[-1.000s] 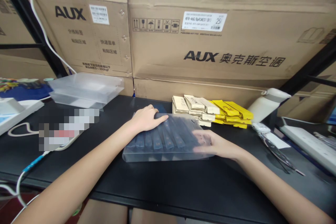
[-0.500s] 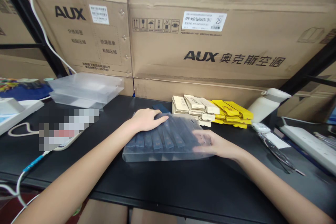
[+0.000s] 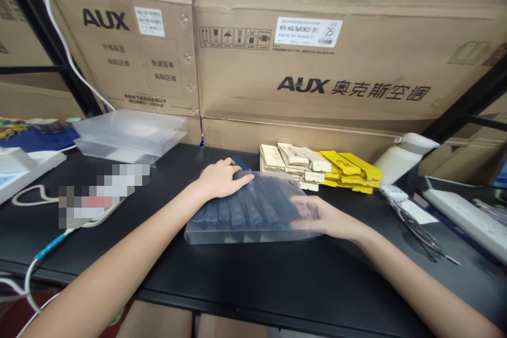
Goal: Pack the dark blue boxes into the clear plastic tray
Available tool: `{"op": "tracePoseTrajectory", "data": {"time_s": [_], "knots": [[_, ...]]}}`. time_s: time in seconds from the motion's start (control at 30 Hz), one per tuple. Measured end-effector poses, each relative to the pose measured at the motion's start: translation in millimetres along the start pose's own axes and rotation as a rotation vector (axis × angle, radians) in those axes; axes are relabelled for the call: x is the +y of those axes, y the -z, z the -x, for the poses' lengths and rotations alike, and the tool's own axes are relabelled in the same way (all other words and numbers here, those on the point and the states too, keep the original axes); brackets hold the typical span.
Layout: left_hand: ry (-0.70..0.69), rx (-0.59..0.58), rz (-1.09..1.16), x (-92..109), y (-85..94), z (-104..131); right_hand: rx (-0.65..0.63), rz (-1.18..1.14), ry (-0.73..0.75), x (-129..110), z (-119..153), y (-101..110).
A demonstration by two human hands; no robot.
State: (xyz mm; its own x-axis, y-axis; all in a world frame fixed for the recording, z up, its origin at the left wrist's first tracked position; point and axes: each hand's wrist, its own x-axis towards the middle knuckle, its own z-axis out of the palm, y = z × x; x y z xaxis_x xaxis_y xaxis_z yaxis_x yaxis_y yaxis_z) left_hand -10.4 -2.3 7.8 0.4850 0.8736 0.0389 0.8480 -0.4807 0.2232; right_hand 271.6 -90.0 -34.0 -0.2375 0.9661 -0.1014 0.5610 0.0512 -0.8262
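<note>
A frosted clear plastic case lies on the black table, with several dark blue packets in a row inside it. My left hand rests on the back left part of the case, palm down, fingers apart. The fingers of my right hand are inside the case's right end and show blurred through the plastic; the thumb is at its edge. Another dark blue packet shows partly behind the case, beside my left fingertips. Cream packets and yellow packets are stacked behind.
Empty frosted cases stand at the back left, near a pixelated phone-like object on a cable. On the right are a white bottle, glasses and a power strip. Cardboard boxes line the back.
My left fingers have shifted slightly, and a little more of the dark blue packet behind the case shows. My right hand and the case have hardly moved.
</note>
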Motion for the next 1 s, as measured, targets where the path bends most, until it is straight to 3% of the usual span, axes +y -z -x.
{"op": "tracePoseTrajectory", "data": {"time_s": [0.57,1.0], "knots": [[0.023,-0.032,-0.006,-0.1,0.0,0.0,0.009,0.019,-0.009,-3.0,0.9,0.1],[-0.035,-0.028,-0.019,-0.4,1.1,0.4,0.027,0.025,0.021,-2.2,0.4,-1.0]]}}
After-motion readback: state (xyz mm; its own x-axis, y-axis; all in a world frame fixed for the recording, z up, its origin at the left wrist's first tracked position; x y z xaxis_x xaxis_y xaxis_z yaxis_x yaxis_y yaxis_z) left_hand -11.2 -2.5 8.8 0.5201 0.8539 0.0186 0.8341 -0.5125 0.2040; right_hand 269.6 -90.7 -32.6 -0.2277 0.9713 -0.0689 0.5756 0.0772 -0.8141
